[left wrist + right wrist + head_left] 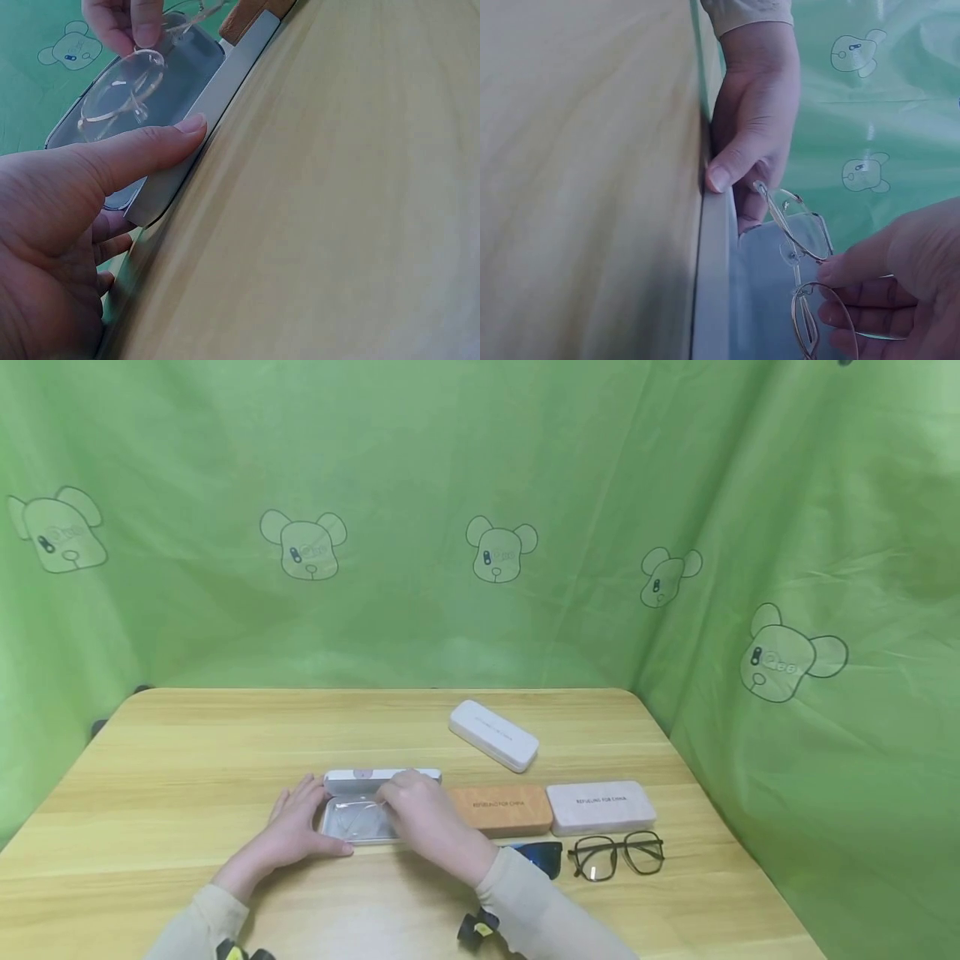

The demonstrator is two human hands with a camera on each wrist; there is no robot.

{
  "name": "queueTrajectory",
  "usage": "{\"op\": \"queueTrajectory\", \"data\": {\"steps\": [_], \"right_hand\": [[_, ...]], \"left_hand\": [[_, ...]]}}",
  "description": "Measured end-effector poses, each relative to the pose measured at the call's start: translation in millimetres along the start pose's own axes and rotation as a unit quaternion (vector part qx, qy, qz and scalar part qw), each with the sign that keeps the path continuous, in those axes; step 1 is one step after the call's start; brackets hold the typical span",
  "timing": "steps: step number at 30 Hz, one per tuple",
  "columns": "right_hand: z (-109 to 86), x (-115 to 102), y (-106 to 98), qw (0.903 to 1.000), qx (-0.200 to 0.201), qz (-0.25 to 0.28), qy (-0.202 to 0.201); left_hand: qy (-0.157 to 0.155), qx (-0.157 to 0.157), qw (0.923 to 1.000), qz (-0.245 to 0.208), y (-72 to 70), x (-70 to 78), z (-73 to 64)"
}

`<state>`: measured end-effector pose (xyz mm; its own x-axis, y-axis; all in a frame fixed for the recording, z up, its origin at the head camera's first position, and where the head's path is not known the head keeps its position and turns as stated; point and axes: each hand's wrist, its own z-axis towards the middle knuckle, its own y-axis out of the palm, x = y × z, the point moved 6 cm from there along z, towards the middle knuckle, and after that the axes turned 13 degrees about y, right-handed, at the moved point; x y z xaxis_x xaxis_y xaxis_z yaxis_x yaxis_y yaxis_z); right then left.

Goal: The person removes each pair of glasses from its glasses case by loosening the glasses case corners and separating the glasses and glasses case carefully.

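An open glasses case (382, 773) with a pale grey inside lies on the table, its lid tipped back at the far side. My left hand (296, 827) holds the case's left end. In the left wrist view its thumb (161, 150) presses on the near rim, with the other fingers behind the end. Over the open case, my right hand (423, 814) pinches a pair of thin metal-rimmed glasses (120, 90) between thumb and fingers. Both lenses show in the right wrist view, near the case's grey interior (761, 300). Part of the case is hidden behind the right hand.
An orange case (502, 810) and a white case (600, 806) stand side by side to the right. Dark sunglasses (549, 858), partly covered by my right sleeve, and black-framed glasses (617, 855) lie before them. Another white case (493, 735) lies farther back. Green curtain (405, 610) surrounds the table.
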<state>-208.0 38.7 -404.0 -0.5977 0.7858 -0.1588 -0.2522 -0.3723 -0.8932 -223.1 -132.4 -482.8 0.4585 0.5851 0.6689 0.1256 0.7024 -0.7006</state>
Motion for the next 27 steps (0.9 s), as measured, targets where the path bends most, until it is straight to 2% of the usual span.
{"op": "queueTrajectory", "data": {"steps": [10, 27], "right_hand": [[1.6, 3, -13, 1.0, 0.003, 0.0, 0.0], [3.0, 2, -30, 0.9991, 0.028, 0.031, 0.003]], "left_hand": [[0.003, 0.001, 1.0, -0.001, 0.0, 0.8, -0.5], [-0.004, -0.005, 1.0, 0.001, -3.4, 1.8, 1.1]]}}
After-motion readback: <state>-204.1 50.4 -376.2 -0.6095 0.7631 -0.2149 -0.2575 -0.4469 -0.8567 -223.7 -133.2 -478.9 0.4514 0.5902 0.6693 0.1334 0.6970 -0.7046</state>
